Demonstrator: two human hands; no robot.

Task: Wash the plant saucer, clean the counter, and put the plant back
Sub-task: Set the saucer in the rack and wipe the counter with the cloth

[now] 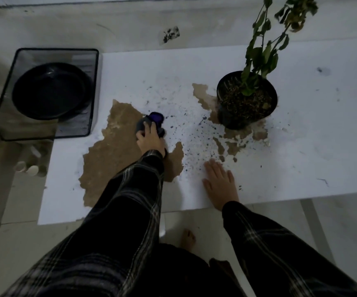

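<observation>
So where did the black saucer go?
In the head view, the black saucer sits on the far left, inside the wire mesh basket just beside the white counter, well away from the potted plant on the right.

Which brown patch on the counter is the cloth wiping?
The big left patch, beside the wire basket. The left hand presses the cloth at its edge; the smaller patch surrounds the pot.
</observation>
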